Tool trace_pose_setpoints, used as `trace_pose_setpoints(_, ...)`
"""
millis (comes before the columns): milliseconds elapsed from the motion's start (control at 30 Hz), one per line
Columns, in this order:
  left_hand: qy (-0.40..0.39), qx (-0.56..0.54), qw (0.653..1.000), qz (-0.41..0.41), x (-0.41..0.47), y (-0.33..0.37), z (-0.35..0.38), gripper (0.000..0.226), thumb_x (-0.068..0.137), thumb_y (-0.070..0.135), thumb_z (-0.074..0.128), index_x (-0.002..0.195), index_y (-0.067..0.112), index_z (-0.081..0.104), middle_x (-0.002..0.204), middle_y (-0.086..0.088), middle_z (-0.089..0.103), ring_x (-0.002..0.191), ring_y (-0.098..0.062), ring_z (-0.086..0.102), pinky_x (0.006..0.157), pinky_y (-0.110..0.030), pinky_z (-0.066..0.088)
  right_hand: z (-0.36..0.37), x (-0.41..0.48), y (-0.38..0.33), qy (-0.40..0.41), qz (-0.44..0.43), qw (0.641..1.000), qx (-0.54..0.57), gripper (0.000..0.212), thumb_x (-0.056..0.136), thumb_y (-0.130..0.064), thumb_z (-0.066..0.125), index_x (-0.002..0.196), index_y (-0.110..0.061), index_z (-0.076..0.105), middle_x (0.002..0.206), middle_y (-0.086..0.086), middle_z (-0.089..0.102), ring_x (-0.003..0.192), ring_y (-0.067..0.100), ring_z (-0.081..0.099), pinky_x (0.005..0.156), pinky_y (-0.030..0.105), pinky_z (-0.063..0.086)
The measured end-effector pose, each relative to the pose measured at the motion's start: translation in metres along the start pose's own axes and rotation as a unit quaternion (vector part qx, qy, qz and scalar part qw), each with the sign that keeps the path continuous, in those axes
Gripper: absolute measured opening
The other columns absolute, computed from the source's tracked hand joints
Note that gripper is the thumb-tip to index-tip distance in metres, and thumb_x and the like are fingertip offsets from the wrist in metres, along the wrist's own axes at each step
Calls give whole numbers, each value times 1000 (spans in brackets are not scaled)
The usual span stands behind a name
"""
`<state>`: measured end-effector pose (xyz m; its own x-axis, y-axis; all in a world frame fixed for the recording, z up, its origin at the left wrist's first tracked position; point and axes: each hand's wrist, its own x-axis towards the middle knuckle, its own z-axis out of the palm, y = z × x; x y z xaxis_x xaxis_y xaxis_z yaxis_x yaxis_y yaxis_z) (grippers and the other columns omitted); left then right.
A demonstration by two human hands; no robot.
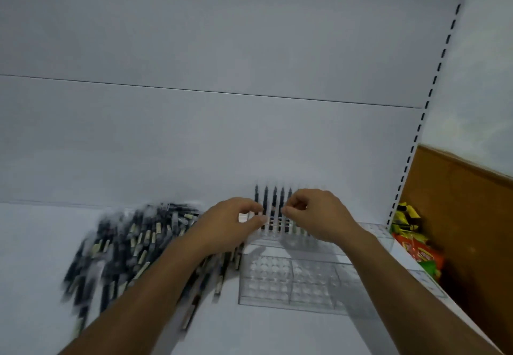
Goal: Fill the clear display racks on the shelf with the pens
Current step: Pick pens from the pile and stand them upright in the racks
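Several dark pens (274, 204) stand upright in the back row of a clear display rack (291, 277) on the white shelf (41, 243). My left hand (233, 222) reaches in from the left, its thumb and forefinger closing on the leftmost upright pens. My right hand (315, 213) comes in from the right with curled fingers, its thumb and forefinger pinching a pen at the right end of the row. A big loose pile of pens (130, 246) lies on the shelf left of the rack, partly under my left forearm. The view is blurred by motion.
The rack's front rows show bare round holes. A slotted upright (416, 138) marks the shelf's right end. Beyond it, colourful packets (416, 246) lie beside a brown panel (466, 216). The white back wall rises right behind the rack.
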<state>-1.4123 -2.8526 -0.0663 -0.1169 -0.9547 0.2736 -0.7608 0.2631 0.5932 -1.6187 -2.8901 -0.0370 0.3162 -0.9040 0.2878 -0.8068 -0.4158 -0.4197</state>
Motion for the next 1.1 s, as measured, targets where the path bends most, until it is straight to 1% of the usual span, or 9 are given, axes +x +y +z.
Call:
trace_pose_setpoints(200,122,45,986,-102,-75,-57,-68,21,89,45,61,106,34,67,105,18,65,99,-3,60,85,-22,47,48,-3,-78,-109,-128,986,16,16,94,-49,57,93,-34,62,90,-13,66,82,10,61,75,32,51)
trace_pose_setpoints(267,142,77,976,-145,-96,-74,-82,21,91,45,59,108,35,66,107,17,62,101,-6,59,87,-26,46,61,-1,-97,-131,-150,980,-11,19,94,-49,56,96,-31,62,93,-9,66,82,13,60,75,34,50)
trace_pose_setpoints(400,128,132,954,-238,-118,-102,-98,36,91,48,57,117,25,65,115,6,65,99,-12,59,83,-28,45,87,6,-120,-148,-160,974,-61,29,95,-48,54,108,-24,64,105,-1,68,91,20,62,80,36,52)
trace_pose_setpoints(533,106,130,948,-269,-120,-112,-97,46,90,51,58,125,22,61,123,3,61,103,-15,58,83,-27,43,107,11,-126,-133,-141,979,-68,37,94,-51,52,117,-22,61,113,3,65,98,24,59,84,38,52)
trace_pose_setpoints(667,95,195,926,-309,-118,-119,-98,55,89,56,56,132,22,54,132,-5,53,116,-24,53,87,-32,43,117,19,-125,-108,-117,986,-47,56,96,-53,48,143,-24,42,139,8,46,128,29,41,98,42,44)
trace_pose_setpoints(767,75,182,919,-343,-122,-129,-100,61,90,55,55,138,19,47,136,-8,53,118,-26,54,91,-34,44,122,25,-128,-131,-116,984,-41,61,97,-54,45,150,-27,31,153,8,33,138,31,32,108,44,36)
trace_pose_setpoints(833,83,160,919,-351,-125,-134,-100,61,89,54,56,138,18,47,137,-8,53,118,-26,54,92,-33,43,124,27,-133,-154,-121,980,-36,58,98,-52,45,149,-25,36,151,9,39,133,31,41,107,43,40)
trace_pose_setpoints(933,111,107,922,-354,-128,-137,-102,56,89,47,61,135,17,50,132,-7,57,113,-24,57,87,-30,43,128,26,-140,-162,-128,977,-47,44,98,-47,48,133,-21,56,131,8,57,109,27,58,90,35,49)
trace_pose_setpoints(1100,119,64,916,-378,-131,-139,-109,55,86,40,68,132,17,51,119,-6,65,103,-23,61,86,-31,47,126,27,-144,-105,-110,988,0,21,94,-33,61,104,-19,72,110,1,69,88,16,58,76,25,42)
